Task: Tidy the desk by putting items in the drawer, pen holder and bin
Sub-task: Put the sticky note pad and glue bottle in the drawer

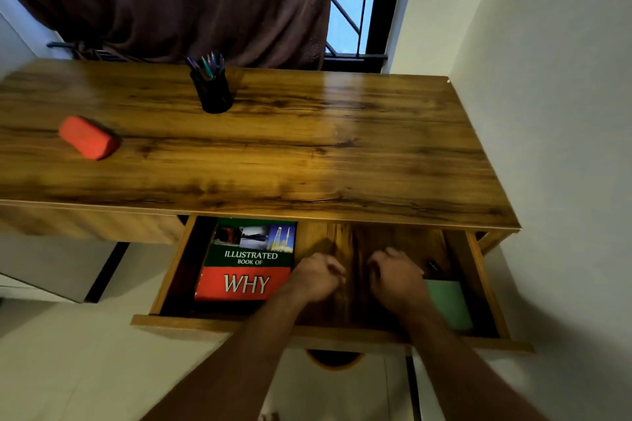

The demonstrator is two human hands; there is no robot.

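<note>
A: Desk [307,147] first: your wooden top fills the view, with a brown curtain [171,0] and a barred window [352,0] behind it at twelve o'clock.

B: And the drawer?

A: Your drawer [478,270] is pulled out under the front edge, at six o'clock. A book [246,260] with "WHY" on its cover lies flat in the drawer's nine o'clock end. A pale green thing [448,304] lies in the three o'clock end, partly hidden by your forearm; I can't tell what it is.

B: My hands?

A: Both are inside the drawer, over its bare middle. Your left hand [316,278] sits just beside the book's edge, fingers curled under; whether they pinch anything I cannot tell. Your right hand [396,278] is curled likewise, near the green thing, and its grasp is hidden too.

B: On top?

A: A red block-like thing [88,137] lies at nine o'clock. The black pen holder [212,92], holding several pens [207,65], stands upright towards eleven o'clock.
</note>
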